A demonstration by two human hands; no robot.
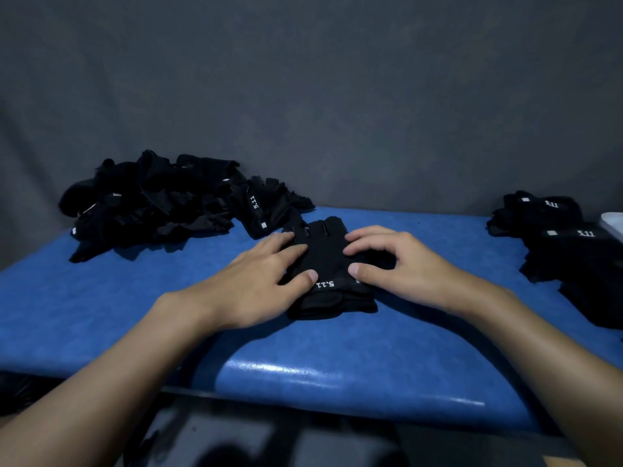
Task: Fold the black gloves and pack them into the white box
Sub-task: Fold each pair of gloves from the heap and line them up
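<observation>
A pair of black gloves (pixel 325 254) with white "5.11" print lies stacked at the middle of the blue table (pixel 337 358). My left hand (pixel 256 281) lies flat on the pair's left side, fingers straight and thumb beside the print. My right hand (pixel 394 261) arches over the right side, its curled fingertips and thumb pinching the cloth. A sliver of the white box (pixel 613 222) shows at the far right edge; the rest of it is out of frame.
A loose heap of black gloves (pixel 151 203) fills the back left of the table. Folded black gloves (pixel 573 251) lie stacked at the right, next to the box. A grey cloth backdrop (pixel 303 96) hangs behind. The table's front edge is near my forearms.
</observation>
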